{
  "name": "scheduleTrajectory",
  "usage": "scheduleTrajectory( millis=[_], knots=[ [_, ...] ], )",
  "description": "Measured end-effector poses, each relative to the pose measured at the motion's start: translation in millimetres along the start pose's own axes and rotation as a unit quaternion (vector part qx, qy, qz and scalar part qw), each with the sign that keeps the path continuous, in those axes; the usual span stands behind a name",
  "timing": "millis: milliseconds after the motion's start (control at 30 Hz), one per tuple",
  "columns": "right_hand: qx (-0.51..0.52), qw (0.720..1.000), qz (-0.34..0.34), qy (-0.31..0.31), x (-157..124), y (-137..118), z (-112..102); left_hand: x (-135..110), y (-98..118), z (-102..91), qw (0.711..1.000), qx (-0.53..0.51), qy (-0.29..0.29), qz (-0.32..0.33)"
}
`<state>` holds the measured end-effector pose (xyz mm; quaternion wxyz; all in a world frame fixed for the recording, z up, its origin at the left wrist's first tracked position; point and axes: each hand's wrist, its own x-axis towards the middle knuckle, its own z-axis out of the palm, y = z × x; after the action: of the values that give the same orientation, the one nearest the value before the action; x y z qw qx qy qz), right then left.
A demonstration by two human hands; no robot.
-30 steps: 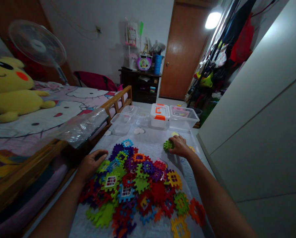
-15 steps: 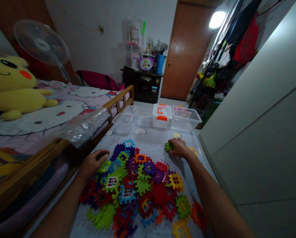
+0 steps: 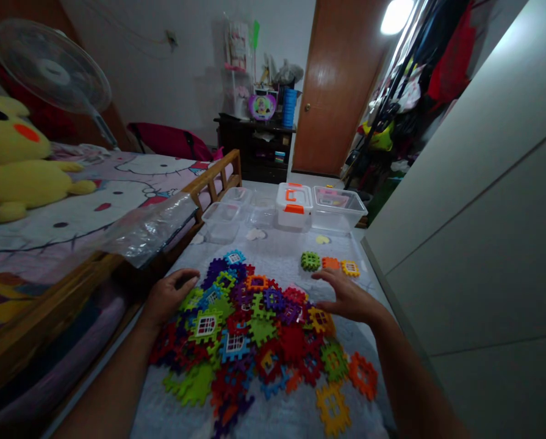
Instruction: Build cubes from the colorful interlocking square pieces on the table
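Note:
A pile of colourful plastic interlocking building tiles (image 3: 263,332) lies on the pale bed sheet (image 3: 282,247). My left hand (image 3: 168,297) is at the pile's left edge, its fingers curved and thumb apart, with nothing visible in it. My right hand (image 3: 346,296) hovers over the pile's right side, fingers spread and holding nothing, close to a yellow window tile (image 3: 321,319). Beyond that hand a green tile stack (image 3: 310,261), an orange tile (image 3: 330,263) and a yellow tile (image 3: 350,268) sit in a row, apart from the pile.
Behind the tiles stand a lidded box with orange clips (image 3: 294,207), an open clear bin (image 3: 339,210) and clear containers (image 3: 222,222). A wooden bed rail (image 3: 213,177) runs along the left; a white cabinet (image 3: 478,244) stands at the right.
My right hand has let go of the green tile stack, leaving it beside the orange and yellow tiles, and has come back toward the pile. My left hand stays at the left edge.

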<state>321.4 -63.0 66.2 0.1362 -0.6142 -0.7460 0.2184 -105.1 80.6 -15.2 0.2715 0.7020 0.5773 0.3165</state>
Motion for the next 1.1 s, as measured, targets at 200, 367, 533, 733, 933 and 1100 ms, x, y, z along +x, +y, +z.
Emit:
scheduleTrajectory(
  millis=[200,367,533,733,933,1100],
  knots=[
    [0.044,0.997,0.014,-0.062,-37,-16,20,-1,0,0.7,1.0,-0.001,0.003,0.005],
    [0.079,0.995,0.05,-0.018,-28,-6,27,-2,4,0.1,1.0,0.001,0.009,0.0],
    [0.132,0.986,0.093,0.041,-32,18,29,0,2,0.6,1.0,0.009,0.01,0.006],
    [0.023,0.98,0.157,0.119,-38,47,35,2,-5,1.2,1.0,0.014,0.008,0.011],
    [0.02,0.99,0.084,0.11,-37,29,36,1,-4,1.6,1.0,0.009,0.011,0.01],
    [0.037,0.997,0.041,0.048,-30,5,41,-1,3,0.7,1.0,0.008,0.011,0.009]
  ],
)
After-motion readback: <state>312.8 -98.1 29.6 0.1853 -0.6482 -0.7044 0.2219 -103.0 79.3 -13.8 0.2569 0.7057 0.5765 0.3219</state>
